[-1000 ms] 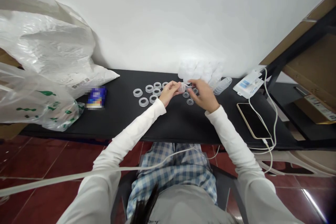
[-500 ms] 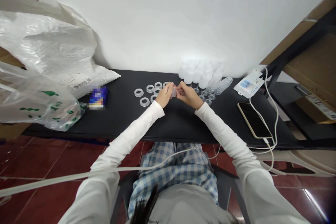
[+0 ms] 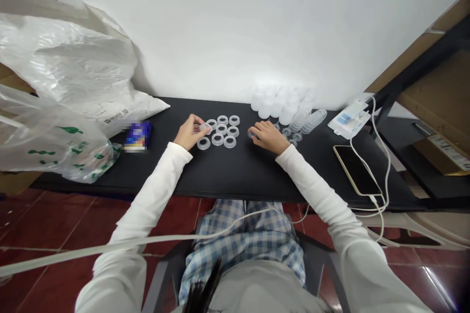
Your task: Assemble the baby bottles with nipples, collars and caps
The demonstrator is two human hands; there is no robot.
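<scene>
Several clear plastic rings point(image 3: 223, 132) lie in rows on the black table point(image 3: 238, 171). My left hand point(image 3: 189, 131) is at the left end of the rows, fingers pinched on a small clear plastic piece point(image 3: 204, 127) just above the rings. My right hand point(image 3: 267, 137) rests on the table to the right of them, fingers curled around a small clear piece point(image 3: 251, 133). Smaller clear rings point(image 3: 290, 133) lie just right of that hand. Behind them stand clear plastic cups point(image 3: 281, 102) and a toppled stack of lids point(image 3: 312, 120).
Big plastic bags point(image 3: 62, 88) fill the left end of the table, with a blue packet point(image 3: 136, 136) beside them. On the right lie a phone point(image 3: 355, 168), a white cable point(image 3: 382, 166) and a white box point(image 3: 348, 117). A white wall backs the table; shelving point(image 3: 433, 107) stands at right.
My hands were together over the table's middle on one small piece. They have parted: the left went left to the ring rows with a piece, the right dropped to the table.
</scene>
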